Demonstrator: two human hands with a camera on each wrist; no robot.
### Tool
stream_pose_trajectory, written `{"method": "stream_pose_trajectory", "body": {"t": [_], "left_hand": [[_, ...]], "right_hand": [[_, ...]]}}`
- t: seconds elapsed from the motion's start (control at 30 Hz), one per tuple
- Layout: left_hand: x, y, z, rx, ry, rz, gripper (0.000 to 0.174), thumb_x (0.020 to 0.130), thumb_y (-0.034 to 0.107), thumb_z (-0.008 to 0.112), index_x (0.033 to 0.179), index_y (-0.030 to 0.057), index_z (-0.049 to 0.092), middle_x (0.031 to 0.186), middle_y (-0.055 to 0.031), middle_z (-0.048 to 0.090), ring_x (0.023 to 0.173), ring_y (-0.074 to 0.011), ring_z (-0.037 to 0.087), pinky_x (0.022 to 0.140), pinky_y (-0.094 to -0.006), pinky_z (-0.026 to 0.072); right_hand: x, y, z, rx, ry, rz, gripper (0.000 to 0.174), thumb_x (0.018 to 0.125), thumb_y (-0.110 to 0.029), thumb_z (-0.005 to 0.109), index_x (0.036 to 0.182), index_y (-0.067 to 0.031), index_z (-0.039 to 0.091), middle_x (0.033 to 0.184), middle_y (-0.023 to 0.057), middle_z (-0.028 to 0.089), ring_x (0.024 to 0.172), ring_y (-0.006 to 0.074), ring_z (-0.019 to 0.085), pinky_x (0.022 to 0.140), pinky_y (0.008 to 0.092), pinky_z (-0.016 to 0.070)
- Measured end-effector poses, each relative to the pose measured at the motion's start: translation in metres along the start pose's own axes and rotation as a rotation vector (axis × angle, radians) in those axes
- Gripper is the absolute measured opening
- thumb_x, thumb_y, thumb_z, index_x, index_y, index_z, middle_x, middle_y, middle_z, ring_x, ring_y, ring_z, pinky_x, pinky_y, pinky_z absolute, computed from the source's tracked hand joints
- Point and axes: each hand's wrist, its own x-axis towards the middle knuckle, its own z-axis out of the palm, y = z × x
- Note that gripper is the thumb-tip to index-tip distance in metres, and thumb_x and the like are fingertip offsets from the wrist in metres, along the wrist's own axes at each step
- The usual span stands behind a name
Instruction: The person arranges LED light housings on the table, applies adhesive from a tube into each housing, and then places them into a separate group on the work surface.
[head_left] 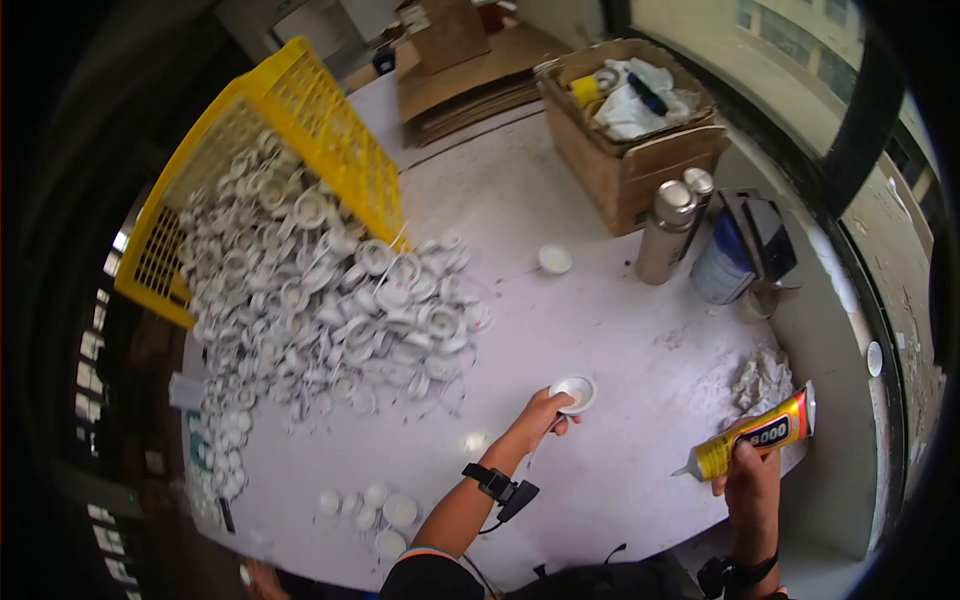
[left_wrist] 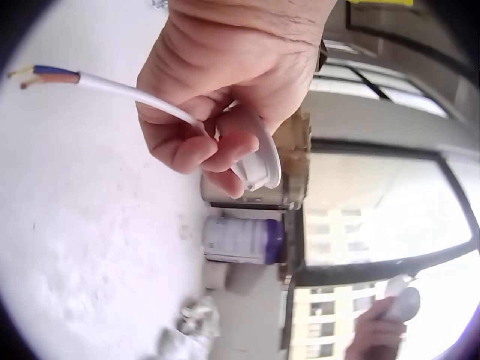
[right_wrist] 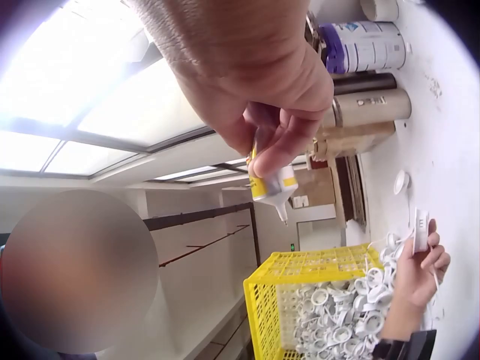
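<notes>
My left hand holds a round white plastic housing between thumb and fingers, its hollow side facing up. From this housing a white cable runs back under the fingers and ends in bare-tipped blue, brown and yellowish wires. In my right hand is a yellow and black glue tube, gripped around its body. Its pointed nozzle aims left, toward the housing but well apart from it. The right wrist view shows the nozzle tip slanting past the fingertips.
A yellow crate lies tipped at the left, spilling a heap of white housings. Small white discs lie near the front edge. One lone housing sits mid-table. Along the right stand a cardboard box, a steel flask and crumpled paper.
</notes>
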Motion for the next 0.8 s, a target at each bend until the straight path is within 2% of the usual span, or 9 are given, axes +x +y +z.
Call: {"method": "stream_pose_trajectory", "body": {"t": [0.03,0.17,0.23,0.33,0.43,0.47,0.53,0.6,0.8], "left_hand": [[-0.028,-0.008,0.003,-0.251,-0.18,0.002,0.03,0.08,0.025,0.042,0.097,0.0014,0.048,0.077,-0.0099,0.056,0.048,-0.0082,0.042,0.042,-0.0209,0.0322],[-0.134,-0.012,0.023,-0.556,-0.215,0.111,0.039,0.085,0.034,0.035,0.106,0.0026,0.043,0.084,-0.0113,0.055,0.048,-0.0116,0.041,0.04,-0.0224,0.0305],[-0.179,-0.003,0.037,-0.87,-0.15,0.125,0.045,0.088,0.039,0.027,0.112,0.0023,0.038,0.085,-0.0111,0.054,0.057,-0.0133,0.048,0.04,-0.0223,0.0307],[-0.216,-0.011,0.05,-0.917,-0.261,0.166,0.049,0.089,0.042,0.022,0.121,0.0065,0.031,0.09,-0.0105,0.052,0.062,-0.0161,0.049,0.041,-0.0235,0.0332],[-0.232,-0.019,0.056,-0.955,-0.437,0.196,0.047,0.09,0.038,0.021,0.126,0.0101,0.025,0.094,-0.0113,0.05,0.065,-0.017,0.05,0.045,-0.0251,0.0366],[-0.237,-0.019,0.059,-0.96,-0.452,0.192,0.047,0.09,0.038,0.021,0.126,0.0101,0.025,0.094,-0.0113,0.05,0.065,-0.017,0.05,0.045,-0.0251,0.0366],[-0.244,-0.018,0.063,-0.993,-0.495,0.242,0.045,0.09,0.036,0.021,0.127,0.011,0.025,0.097,-0.0125,0.049,0.067,-0.0182,0.05,0.05,-0.0274,0.0395],[-0.251,-0.016,0.065,-1.004,-0.48,0.239,0.043,0.09,0.035,0.022,0.127,0.0119,0.025,0.098,-0.0128,0.049,0.068,-0.0193,0.051,0.051,-0.0285,0.0405],[-0.264,-0.015,0.065,-1.014,-0.459,0.279,0.041,0.089,0.033,0.026,0.125,0.0128,0.023,0.101,-0.0147,0.048,0.074,-0.025,0.054,0.056,-0.0321,0.0441]], "right_hand": [[-0.007,0.0,0.005,-0.009,-0.063,-0.014,0.025,0.072,-0.014,0.055,0.088,0.0034,0.046,0.07,0.0109,0.051,0.047,0.0141,0.05,0.036,0.0231,0.0425],[-0.032,0.007,0.027,-0.042,-0.133,-0.072,0.028,0.072,-0.017,0.057,0.09,0.0018,0.046,0.073,0.011,0.052,0.053,0.0153,0.052,0.036,0.0233,0.043],[-0.047,0.005,0.042,-0.048,-0.2,-0.1,0.03,0.071,-0.016,0.059,0.09,0.0021,0.045,0.078,0.0139,0.054,0.055,0.0172,0.054,0.038,0.0237,0.0444],[-0.07,0.007,0.06,-0.076,-0.29,-0.167,0.027,0.07,-0.01,0.06,0.089,0.0026,0.044,0.081,0.0171,0.056,0.052,0.0188,0.055,0.041,0.0253,0.0468],[-0.088,0.01,0.071,-0.171,-0.356,-0.2,0.026,0.072,-0.002,0.058,0.093,0.0026,0.042,0.088,0.019,0.055,0.06,0.0178,0.058,0.047,0.0239,0.0491],[-0.091,0.011,0.072,-0.134,-0.434,-0.218,0.028,0.072,0.003,0.057,0.095,0.0032,0.041,0.093,0.0196,0.054,0.069,0.0186,0.059,0.052,0.0239,0.0513],[-0.098,0.011,0.079,-0.185,-0.44,-0.256,0.029,0.072,0.005,0.057,0.096,0.0035,0.041,0.095,0.0196,0.053,0.072,0.0194,0.059,0.055,0.0245,0.0522],[-0.102,0.012,0.083,-0.249,-0.466,-0.301,0.032,0.07,0.008,0.058,0.096,0.0043,0.04,0.097,0.0197,0.052,0.077,0.021,0.059,0.06,0.0263,0.0536],[-0.107,0.015,0.087,-0.295,-0.49,-0.345,0.032,0.069,0.008,0.059,0.095,0.0044,0.042,0.097,0.019,0.053,0.076,0.0207,0.059,0.06,0.0264,0.0533]]}}
